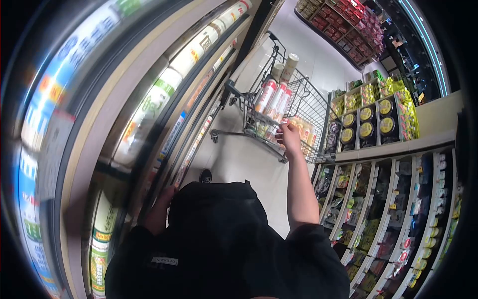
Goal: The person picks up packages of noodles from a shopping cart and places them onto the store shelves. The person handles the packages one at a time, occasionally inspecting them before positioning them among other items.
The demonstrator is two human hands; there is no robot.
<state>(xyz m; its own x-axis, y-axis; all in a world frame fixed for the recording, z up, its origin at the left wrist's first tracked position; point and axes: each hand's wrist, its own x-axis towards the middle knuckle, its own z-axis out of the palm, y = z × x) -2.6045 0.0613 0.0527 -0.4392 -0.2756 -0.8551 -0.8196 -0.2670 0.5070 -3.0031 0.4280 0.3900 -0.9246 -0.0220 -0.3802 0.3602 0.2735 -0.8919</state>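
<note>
The words on the labels are too blurry to read, and so is a small white tag (165,260) on the black hoodie (219,239). Tall bottles (273,99) with red and white labels stand in a wire cart (306,107) on the pale floor (239,159). The right hand (289,135) is stretched out to the near edge of the cart, right by those bottles; I cannot tell if its fingers are closed on anything. The left hand (160,212) is down by the cold shelf (149,114) full of big green and white bottles. The hoodie hides part of it, so its grip cannot be told. Shelves of small packs (398,199) stand on the other side.
</note>
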